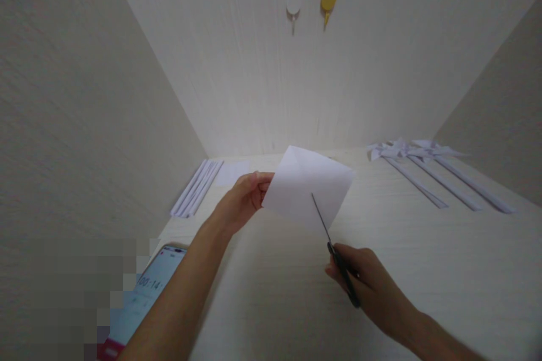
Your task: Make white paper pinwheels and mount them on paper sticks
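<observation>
My left hand (249, 192) grips a white square sheet of paper (305, 180) by its left side, holding it up above the table; some of the fingers are hidden behind it. Faint creases run across the sheet. In my right hand (364, 276) is a pair of scissors (345, 273) with dark handles. The blades lie over the lower part of the paper, pointing up and left toward its middle. Whether the paper is being cut there I cannot tell.
Several rolled white paper sticks (197, 189) lie at the left, beside a flat white paper (232, 172). At the right, paper pinwheels on sticks (440, 180) rest on the table (271, 304). A phone (148, 287) with a timer sits lower left. A white hook (293, 8) and yellow hook (328, 3) are on the wall.
</observation>
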`<state>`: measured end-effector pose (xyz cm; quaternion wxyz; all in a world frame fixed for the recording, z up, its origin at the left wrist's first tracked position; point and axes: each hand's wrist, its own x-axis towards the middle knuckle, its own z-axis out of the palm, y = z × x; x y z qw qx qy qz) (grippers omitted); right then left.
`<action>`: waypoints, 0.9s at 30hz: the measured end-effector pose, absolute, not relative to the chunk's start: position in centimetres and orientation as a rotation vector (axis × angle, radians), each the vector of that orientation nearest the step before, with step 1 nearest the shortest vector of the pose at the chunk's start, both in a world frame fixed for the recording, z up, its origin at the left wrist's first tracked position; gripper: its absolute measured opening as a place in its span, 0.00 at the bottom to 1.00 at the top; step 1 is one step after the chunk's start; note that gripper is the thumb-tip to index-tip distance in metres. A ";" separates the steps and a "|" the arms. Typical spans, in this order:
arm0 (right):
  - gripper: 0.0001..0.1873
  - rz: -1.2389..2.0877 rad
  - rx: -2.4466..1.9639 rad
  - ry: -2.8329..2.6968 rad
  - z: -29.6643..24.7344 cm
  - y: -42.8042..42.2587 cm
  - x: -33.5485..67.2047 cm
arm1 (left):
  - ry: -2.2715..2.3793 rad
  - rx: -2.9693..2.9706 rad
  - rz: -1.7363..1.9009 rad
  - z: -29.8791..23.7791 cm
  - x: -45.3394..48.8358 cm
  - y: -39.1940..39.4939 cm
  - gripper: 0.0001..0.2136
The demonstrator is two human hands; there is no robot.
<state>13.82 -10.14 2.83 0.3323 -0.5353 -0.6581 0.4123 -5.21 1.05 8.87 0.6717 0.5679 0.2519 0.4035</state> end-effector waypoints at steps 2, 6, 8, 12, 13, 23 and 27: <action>0.16 1.148 -1.395 -1.751 2.6 -10.2 13.6 | 0.590 1.264 0.915 9.4 -5.9 1.3 0.17; 0.16 1.208 -1.387 -1.819 2.3 -10.4 13.4 | 0.715 1.287 0.829 10.1 -6.3 1.1 0.11; 0.16 1.222 -1.391 -1.843 2.4 -10.5 13.4 | 0.776 1.309 0.781 10.2 -6.3 1.0 0.11; 0.15 1.240 -1.423 -1.911 2.5 -10.5 13.5 | 0.831 1.337 0.721 10.3 -6.1 0.9 0.09; 0.15 1.239 -1.436 -1.935 2.6 -10.5 13.4 | 0.848 1.340 0.709 10.2 -6.1 0.9 0.09; 0.13 1.227 -1.422 -2.035 2.4 -10.4 13.2 | 1.059 1.567 0.495 10.7 -7.5 1.0 0.08; 0.13 1.241 -1.412 -1.971 2.2 -10.4 13.3 | 1.097 1.602 0.525 11.3 -7.7 1.0 0.10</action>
